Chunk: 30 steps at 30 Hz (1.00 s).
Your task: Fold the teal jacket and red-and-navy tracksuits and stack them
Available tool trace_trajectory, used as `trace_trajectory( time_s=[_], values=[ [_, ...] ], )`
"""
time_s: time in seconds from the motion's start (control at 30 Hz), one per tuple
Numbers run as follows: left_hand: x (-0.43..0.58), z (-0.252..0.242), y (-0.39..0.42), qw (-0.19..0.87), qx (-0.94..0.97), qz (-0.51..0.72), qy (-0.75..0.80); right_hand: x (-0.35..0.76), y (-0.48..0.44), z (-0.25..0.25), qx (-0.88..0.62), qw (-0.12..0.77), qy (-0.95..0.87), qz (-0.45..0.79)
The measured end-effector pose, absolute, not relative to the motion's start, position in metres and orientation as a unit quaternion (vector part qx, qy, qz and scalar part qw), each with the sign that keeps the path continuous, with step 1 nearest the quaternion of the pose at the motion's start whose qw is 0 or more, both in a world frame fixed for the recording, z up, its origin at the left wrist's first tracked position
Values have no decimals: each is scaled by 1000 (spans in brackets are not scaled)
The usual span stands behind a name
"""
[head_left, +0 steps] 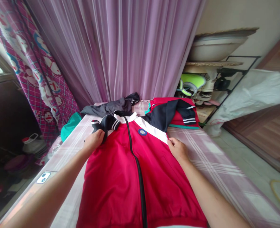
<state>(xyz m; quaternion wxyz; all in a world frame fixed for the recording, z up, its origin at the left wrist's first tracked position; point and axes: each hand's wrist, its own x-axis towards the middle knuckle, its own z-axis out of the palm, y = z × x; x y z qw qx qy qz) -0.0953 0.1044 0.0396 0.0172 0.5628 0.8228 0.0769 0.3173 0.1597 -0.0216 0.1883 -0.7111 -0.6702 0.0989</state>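
A red zip-up track jacket lies flat and face up along the bed, on a pink plaid cover, with its black zip running down the middle and its collar toward the bed's far end. The left hand is closed on the jacket's left shoulder, curled around the edge of a navy sleeve folded inward there. The right hand sits at the opposite shoulder, its fingers drawn narrowly together at the edge of the white panel; whether it pinches the cloth or only touches it, I cannot tell.

The other navy sleeve reaches toward the head of the bed, over a folded red garment with teal trim. A dark grey garment lies beside it, and a teal cloth sits at the bed's left edge. A lilac sheer curtain hangs behind the bed, a patterned pink curtain to its left. Right of the bed, a metal rack holds a white basin and shoes, beside a white woven sack.
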Motion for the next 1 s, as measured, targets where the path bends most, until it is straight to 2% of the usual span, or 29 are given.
trace_trajectory(
  time_s=[0.13, 0.3, 0.37, 0.53, 0.7, 0.87, 1.0],
  values=[
    [-83, 34, 92, 6, 587, -9, 809, 315, 160, -21, -703, 196, -675, 107],
    [-113, 31, 86, -99, 596, 74, 794, 325, 148, -9, -680, 170, -696, 159],
    [-131, 27, 84, -96, 542, 112, 827, 337, 134, -5, -670, 135, -704, 194],
    [-154, 19, 82, 69, 449, 154, 878, 361, 96, -4, -622, 52, -748, 225],
    [-133, 34, 83, 64, 473, 153, 865, 357, 112, 25, -653, 26, -752, 82],
    [-88, 53, 52, 150, 598, 93, 782, 376, 192, 82, -758, 118, -640, -28],
    [-58, 65, 35, 356, 649, 23, 673, 373, 219, 91, -733, 225, -641, -41]
  ],
)
